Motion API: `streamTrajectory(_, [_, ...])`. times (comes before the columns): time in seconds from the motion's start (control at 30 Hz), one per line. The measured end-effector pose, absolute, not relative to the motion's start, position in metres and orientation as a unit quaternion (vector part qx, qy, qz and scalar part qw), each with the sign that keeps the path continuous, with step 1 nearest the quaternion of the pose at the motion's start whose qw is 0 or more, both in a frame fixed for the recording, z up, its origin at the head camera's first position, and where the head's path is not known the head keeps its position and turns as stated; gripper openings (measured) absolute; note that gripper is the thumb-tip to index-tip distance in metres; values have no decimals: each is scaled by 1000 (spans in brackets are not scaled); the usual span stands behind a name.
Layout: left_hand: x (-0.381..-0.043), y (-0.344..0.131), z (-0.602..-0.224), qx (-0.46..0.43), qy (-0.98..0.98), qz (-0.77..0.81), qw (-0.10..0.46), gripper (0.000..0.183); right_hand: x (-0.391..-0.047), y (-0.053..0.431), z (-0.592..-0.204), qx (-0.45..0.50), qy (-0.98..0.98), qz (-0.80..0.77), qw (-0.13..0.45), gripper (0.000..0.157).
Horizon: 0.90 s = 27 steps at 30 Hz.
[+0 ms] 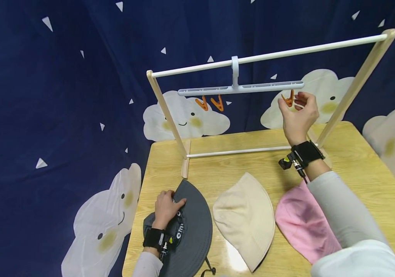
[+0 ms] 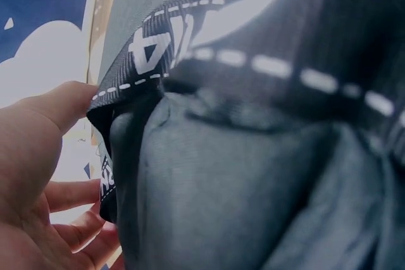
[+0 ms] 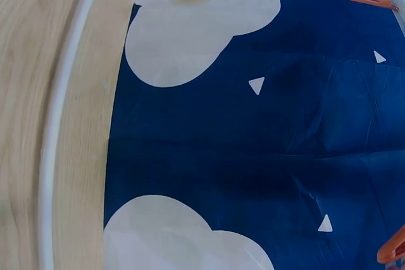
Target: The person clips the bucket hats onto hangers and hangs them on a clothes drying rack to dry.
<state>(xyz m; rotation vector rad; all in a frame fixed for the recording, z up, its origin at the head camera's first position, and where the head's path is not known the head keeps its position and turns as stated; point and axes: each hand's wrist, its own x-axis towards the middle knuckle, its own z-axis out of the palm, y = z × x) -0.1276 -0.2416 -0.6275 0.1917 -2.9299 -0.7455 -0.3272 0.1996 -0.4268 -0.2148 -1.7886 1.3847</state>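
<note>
My left hand (image 1: 166, 209) is at the crown of a dark grey bucket hat (image 1: 197, 227), which has a black band with white lettering. In the left wrist view the thumb and fingers (image 2: 76, 195) hold the banded edge (image 2: 145, 55) from two sides. My right hand (image 1: 299, 115) is raised at the right end of a pale blue hanger (image 1: 263, 87). Its thumb and fingers stand apart on either side of an orange clip (image 1: 289, 100). The right wrist view catches only part of that clip (image 3: 393, 246), at the lower right corner.
The hanger hooks over the white top rod (image 1: 197, 68) of a wooden-sided rack (image 1: 164, 104). Two orange clips (image 1: 217, 103) hang at its left half. A cream bucket hat (image 1: 246, 219) and a pink hat (image 1: 303, 223) lie on the wooden table (image 1: 225, 169), the pink one partly under my right arm.
</note>
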Motion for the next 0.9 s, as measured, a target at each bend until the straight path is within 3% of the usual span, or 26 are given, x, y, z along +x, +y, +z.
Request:
streamTrajectory(0.47, [-123, -238, -631, 74, -961, -260, 48, 60, -347, 195, -431, -88, -708, 560, 421, 36])
streamTrajectory(0.9, [-130, -242, -628, 75, -962, -258, 43, 60, -353, 196, -421, -94, -717, 546, 424, 38])
